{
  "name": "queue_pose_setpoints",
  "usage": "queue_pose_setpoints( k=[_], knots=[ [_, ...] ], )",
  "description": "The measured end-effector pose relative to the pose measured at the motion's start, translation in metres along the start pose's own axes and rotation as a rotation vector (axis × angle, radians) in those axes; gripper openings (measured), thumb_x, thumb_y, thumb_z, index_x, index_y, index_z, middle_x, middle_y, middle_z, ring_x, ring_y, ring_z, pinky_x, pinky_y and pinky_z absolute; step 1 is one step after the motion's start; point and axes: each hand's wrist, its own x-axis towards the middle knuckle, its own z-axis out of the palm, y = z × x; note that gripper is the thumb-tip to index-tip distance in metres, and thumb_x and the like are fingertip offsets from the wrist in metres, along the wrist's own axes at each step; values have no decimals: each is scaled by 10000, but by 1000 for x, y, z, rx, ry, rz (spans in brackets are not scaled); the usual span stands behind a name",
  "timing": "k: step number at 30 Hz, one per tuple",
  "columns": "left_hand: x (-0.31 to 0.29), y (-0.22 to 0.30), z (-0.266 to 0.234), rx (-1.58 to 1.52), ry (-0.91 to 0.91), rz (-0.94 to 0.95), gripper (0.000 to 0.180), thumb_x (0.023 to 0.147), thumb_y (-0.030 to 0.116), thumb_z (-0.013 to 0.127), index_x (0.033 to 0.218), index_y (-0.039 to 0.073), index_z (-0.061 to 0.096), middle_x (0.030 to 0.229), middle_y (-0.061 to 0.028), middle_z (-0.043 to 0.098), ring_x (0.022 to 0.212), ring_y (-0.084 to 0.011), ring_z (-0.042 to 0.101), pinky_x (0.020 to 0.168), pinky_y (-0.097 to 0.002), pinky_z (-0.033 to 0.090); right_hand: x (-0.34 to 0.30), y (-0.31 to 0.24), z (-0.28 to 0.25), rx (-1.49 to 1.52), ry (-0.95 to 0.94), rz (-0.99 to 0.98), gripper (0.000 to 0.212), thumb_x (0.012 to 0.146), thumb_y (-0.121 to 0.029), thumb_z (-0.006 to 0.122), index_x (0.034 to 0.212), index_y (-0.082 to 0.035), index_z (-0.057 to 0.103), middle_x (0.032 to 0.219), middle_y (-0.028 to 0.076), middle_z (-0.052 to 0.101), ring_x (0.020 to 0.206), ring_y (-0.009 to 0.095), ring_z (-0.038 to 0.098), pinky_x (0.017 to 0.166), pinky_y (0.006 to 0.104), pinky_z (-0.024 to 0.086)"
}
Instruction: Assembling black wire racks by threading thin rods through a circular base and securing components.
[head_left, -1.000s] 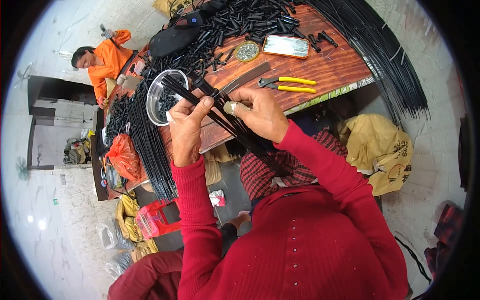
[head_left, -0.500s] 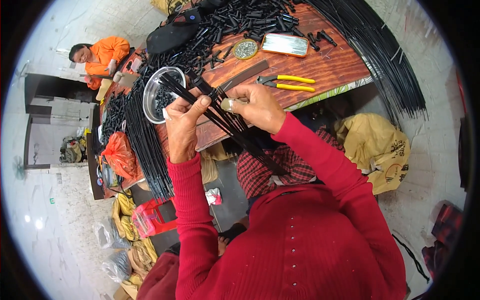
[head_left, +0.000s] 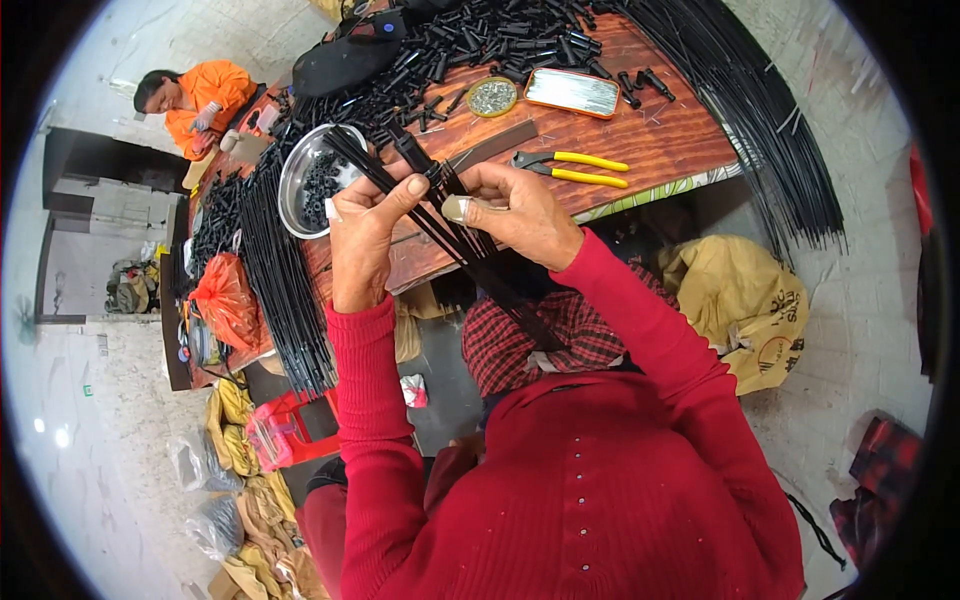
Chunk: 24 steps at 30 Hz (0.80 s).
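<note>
Both hands are together in front of me, over the table's near edge. My left hand (head_left: 362, 245) is closed around a bundle of thin black rods (head_left: 500, 285), its thumb against a black tubular plastic piece (head_left: 412, 152). The rods slant down to the checked cloth on my lap. My right hand (head_left: 525, 215) pinches at the rods just below the tubular piece. A beige cover sits on its thumb and white tape on a left finger. Behind my left hand stands a metal bowl (head_left: 289, 205) of small black parts. What lies between the right fingertips is hidden.
Yellow-handled pliers (head_left: 590, 168), a tin of thin silvery pins (head_left: 572, 92) and a round lid of small metal bits (head_left: 492, 97) lie on the wooden table (head_left: 680, 135). Black tubes are heaped behind; long rods (head_left: 775, 120) overhang at right. A person in orange (head_left: 215, 95) sits far left.
My view has shifted slightly. Both hands keep their hold on the rods and the tubular piece, with only small finger movement. The person in orange has moved their hands.
</note>
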Motion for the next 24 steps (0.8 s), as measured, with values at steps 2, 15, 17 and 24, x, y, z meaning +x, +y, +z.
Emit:
queue_pose_setpoints(
  k=[2, 15, 17, 24],
  knots=[
    [1, 0, -1, -28, -15, -9, 283, 843, 29, 787, 1111, -39, 725, 998, -82, 743, 861, -131, 675, 821, -274, 539, 2, 2, 0, 14, 4, 63, 242, 970, -157, 660, 1118, 35, 658, 955, 38, 703, 844, 75, 638, 710, 252, 527],
    [0, -8, -5, -103, -72, 29, 242, 790, -9, 813, 1018, -42, 737, 922, -97, 751, 800, -144, 695, 778, -274, 559, -2, -9, 0, -162, 21, 84, 124, 922, -116, 712, 952, -1, 675, 805, -16, 648, 709, 34, 565, 590, 224, 439],
    [3, -14, -10, -141, -76, 40, 229, 771, -34, 812, 986, -25, 731, 908, -89, 746, 789, -148, 698, 762, -276, 571, -2, -8, 3, -141, 38, 60, 116, 919, -112, 718, 930, -12, 660, 781, -35, 614, 686, 29, 531, 579, 222, 419],
    [2, -15, -22, -158, -172, 48, 260, 746, -39, 819, 976, -4, 704, 904, -77, 731, 789, -140, 701, 735, -273, 591, -8, -21, 6, -42, -24, 112, 157, 914, -142, 742, 957, -11, 666, 780, -39, 619, 684, 28, 536, 579, 213, 424]
  ],
)
